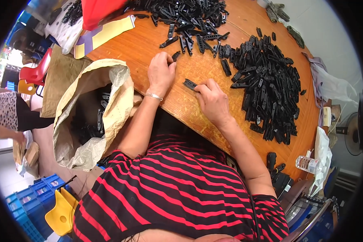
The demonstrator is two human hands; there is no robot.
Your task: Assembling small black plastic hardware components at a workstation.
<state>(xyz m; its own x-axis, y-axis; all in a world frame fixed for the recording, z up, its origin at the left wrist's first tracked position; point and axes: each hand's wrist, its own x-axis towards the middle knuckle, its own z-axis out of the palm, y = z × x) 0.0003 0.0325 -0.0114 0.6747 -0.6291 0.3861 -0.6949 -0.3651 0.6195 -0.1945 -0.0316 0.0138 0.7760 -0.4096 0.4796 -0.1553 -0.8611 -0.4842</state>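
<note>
My right hand [214, 103] pinches one end of a slim black plastic piece [189, 84] just above the worn wooden table [181, 107]. My left hand [161, 73], with a bracelet at its wrist, has its fingers curled at the table top. A small black plastic part [176, 56] shows at those fingertips, which close on it; the rest of it is hidden. Beyond both hands spreads a loose heap of black ridged plastic pieces [185, 22]. To the right of my right hand lies a dense pile of similar black pieces [266, 86].
A lined paper sack [127, 94] gapes beside my left forearm, with black pieces [99, 119] inside. A plastic bottle [306, 164] lies at the table's right edge. Blue crates [38, 201] and a yellow chair [60, 213] stand at lower left. Another person's arm [6, 132] shows far left.
</note>
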